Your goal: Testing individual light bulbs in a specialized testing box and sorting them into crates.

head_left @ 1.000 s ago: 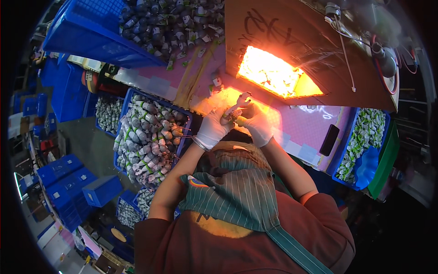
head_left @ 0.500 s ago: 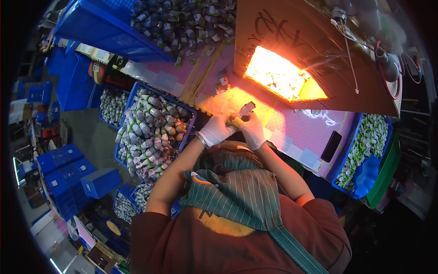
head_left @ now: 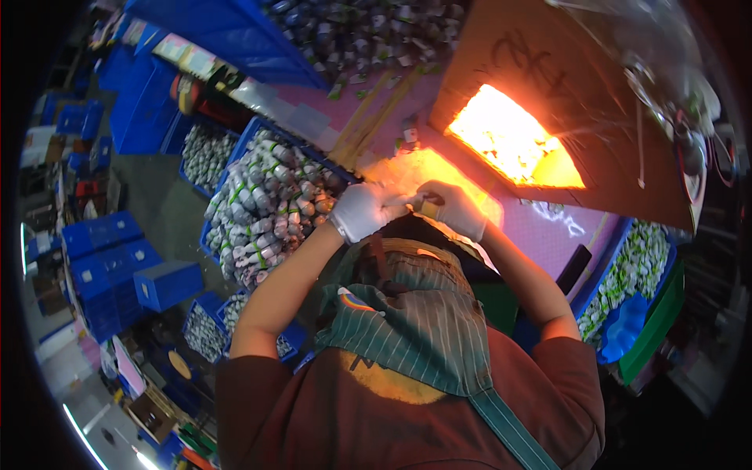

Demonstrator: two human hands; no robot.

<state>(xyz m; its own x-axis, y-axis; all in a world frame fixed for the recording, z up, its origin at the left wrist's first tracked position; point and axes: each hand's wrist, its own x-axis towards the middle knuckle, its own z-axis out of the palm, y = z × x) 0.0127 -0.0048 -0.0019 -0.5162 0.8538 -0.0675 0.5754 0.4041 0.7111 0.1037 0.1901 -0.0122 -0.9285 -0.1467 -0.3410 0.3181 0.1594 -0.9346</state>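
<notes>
My two white-gloved hands meet at the near edge of the pink-topped bench, in front of the glowing opening. The fingers of my left hand [head_left: 362, 213] are pinched together and point to the right. My right hand [head_left: 458, 210] is closed too, its curled fingertips against those of the left. Whatever lies between them is small and blurred, and I cannot make out its kind. Beside my left hand is a blue crate [head_left: 210, 227] heaped with grey-and-white bulb-shaped pieces [head_left: 262, 196] with green bands. A small pale-and-dark piece [head_left: 410, 135] stands on the bench beyond my hands.
A cardboard box [head_left: 540, 94] with a bright cut-out opening [head_left: 509, 137] stands at the far right. Beyond the bench lies a large pile of similar pieces [head_left: 368, 35] by a blue bin [head_left: 235, 39]. At right are a dark phone-like slab [head_left: 574, 269] and another filled crate [head_left: 630, 262].
Both hands have drawn nearer to me, with my right elbow swinging outward. The pale-and-dark tip that stuck out beyond the fingers no longer shows. The whole view has shifted slightly.
</notes>
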